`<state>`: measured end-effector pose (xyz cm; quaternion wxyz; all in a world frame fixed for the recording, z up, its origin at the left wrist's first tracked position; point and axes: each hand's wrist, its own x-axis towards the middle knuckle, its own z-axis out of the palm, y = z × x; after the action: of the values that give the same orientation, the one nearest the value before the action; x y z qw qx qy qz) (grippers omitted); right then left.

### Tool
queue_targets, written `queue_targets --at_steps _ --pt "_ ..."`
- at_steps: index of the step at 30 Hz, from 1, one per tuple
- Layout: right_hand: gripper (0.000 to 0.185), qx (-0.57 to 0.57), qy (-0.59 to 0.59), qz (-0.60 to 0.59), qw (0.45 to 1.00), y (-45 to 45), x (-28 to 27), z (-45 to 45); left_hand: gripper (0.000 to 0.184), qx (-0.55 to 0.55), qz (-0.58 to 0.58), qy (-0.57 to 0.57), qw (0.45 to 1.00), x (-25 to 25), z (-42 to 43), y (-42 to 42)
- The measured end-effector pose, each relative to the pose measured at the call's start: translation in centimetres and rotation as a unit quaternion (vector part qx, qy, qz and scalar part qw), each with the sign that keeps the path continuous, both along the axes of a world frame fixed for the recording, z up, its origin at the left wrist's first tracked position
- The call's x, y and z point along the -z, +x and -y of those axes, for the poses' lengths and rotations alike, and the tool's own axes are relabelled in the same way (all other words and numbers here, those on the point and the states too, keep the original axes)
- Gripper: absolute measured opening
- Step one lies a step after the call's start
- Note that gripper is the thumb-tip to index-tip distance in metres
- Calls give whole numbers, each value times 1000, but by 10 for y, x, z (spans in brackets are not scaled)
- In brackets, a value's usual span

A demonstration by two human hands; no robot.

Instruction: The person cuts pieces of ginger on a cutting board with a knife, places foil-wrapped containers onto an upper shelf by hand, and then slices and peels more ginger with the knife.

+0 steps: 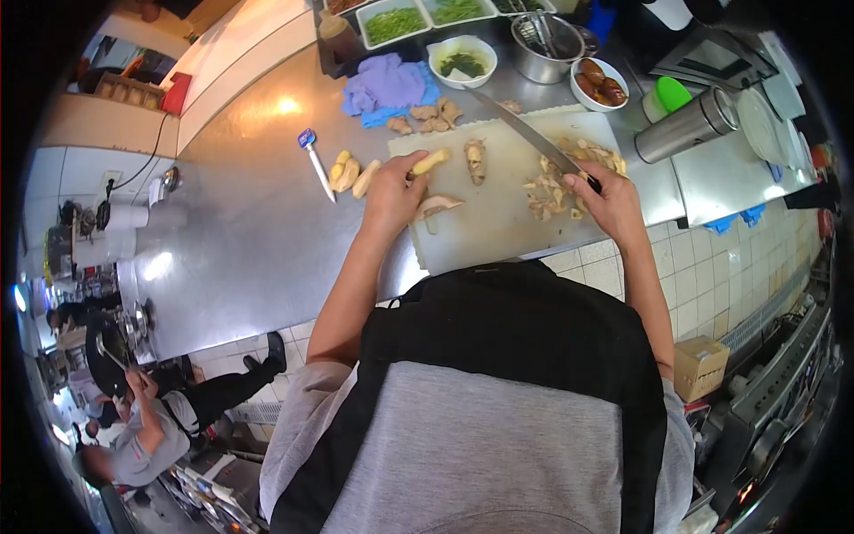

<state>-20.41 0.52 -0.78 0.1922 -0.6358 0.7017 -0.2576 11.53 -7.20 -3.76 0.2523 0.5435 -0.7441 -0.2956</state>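
My left hand (pixel 393 189) pinches a peeled, yellow piece of ginger (pixel 433 161) over the left edge of the white cutting board (pixel 507 233). Wrapped round a dark handle, my right hand (pixel 610 198) grips a long kitchen knife (pixel 531 135), its blade slanting up and left across the board. An unpeeled ginger piece (pixel 477 161) lies between the hands. Beneath the left hand is a pale slice (pixel 438 206). Peelings (pixel 548 191) are heaped around the right hand. Left of the board sit peeled ginger pieces (pixel 347 173), and rough unpeeled roots (pixel 435 115) lie at its back edge.
A purple cloth (pixel 386 84), a bowl of greens (pixel 462 62), a steel pot (pixel 544 60) and a bowl of brown items (pixel 600 84) line the back. A steel flask (pixel 687 125) stands right; a white-handled peeler (pixel 317 164) lies left. Another person (pixel 151 440) works at lower left.
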Motion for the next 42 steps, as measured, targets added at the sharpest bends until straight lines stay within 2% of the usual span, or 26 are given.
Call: queue_targets --at_steps 1,5,8,11,13,16,19,21,23,25,26,27,29,33,36,37,42 --pt "41 6 11 12 1000 2 -2 1 38 13 -14 -22 1000 0 -2 1" --pt "40 41 31 62 997 3 3 4 39 -16 -25 6 1000 0 -7 9" --pt "40 69 65 52 994 5 0 6 40 -27 -38 27 999 -2 -8 17" --pt "37 61 -41 99 992 11 10 6 40 -28 -45 22 998 3 -9 17" --pt "32 28 -37 106 993 9 12 7 41 -26 -39 11 999 2 -10 10" --pt "25 -25 -83 161 983 9 21 11 38 20 55 -48 997 5 -7 4" --pt "25 -49 -108 180 977 12 19 11 37 -1 36 27 999 -1 -5 -2" --pt "29 -24 -52 201 978 16 9 8 38 -18 -201 194 960 -4 0 -2" --pt "34 29 64 249 966 23 -7 4 39 -12 -378 318 869 -11 -1 -6" --pt "38 -21 -57 219 974 25 6 7 41 14 -498 402 768 -31 -9 -19" --pt "41 -45 -116 199 972 25 12 8 41 29 -508 417 753 -31 -10 -25" --pt "45 -54 -74 204 975 26 6 7 42 43 -516 433 737 -30 -11 -32" --pt "49 -77 -64 222 970 33 -5 2 40 55 -533 462 706 -24 -11 -46" --pt "63 -85 -61 312 944 55 1 -4 38 29 -529 468 708 -28 -17 -70" --pt "75 -67 47 298 951 59 -6 -11 38 30 -514 456 726 -20 -16 -76" --pt "80 -58 34 281 957 62 -8 -11 38 38 -510 452 731 -19 -16 -77" --pt "80 -55 46 290 954 64 -10 -12 38 38 -501 425 752 -29 -21 -79"
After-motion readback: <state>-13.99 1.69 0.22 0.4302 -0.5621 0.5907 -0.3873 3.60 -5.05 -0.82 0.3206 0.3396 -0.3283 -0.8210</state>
